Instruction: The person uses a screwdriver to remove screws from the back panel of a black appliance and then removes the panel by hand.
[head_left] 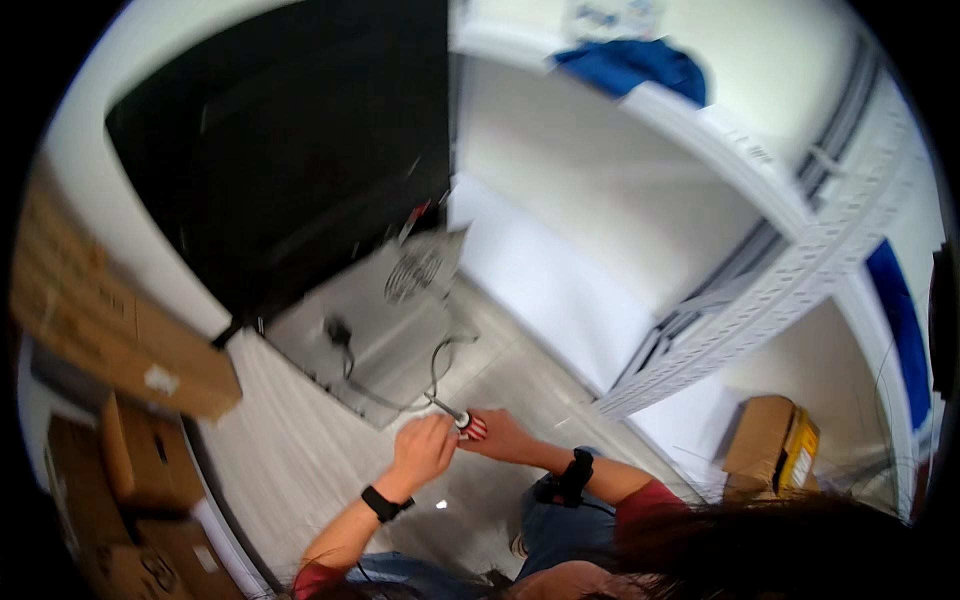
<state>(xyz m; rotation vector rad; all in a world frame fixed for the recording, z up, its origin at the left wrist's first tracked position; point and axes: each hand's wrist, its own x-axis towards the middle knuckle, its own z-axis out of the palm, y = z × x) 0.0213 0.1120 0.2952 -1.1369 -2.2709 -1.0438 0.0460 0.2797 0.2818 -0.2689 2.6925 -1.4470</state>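
My right hand [498,435] is closed on a red-and-white striped object [474,427] with a thin stem pointing up and left, perhaps a screwdriver. Just left of it, my left hand [423,453] has its fingers curled against the top of that object; what lies between them is hidden. Beyond both hands, a silver metal panel [370,315] with a fan grille [412,275] leans at the base of a large black appliance or panel [290,150]. A black plug [336,330] and cord [440,360] hang over the metal panel, the cord reaching down toward my hands.
Cardboard boxes [150,450] and a long carton [130,320] line the left. A white shelving unit [720,280] stands at the right, with blue cloth [630,72] on an upper shelf and an open carton [760,440] lower down. The pale floor [260,430] surrounds my hands.
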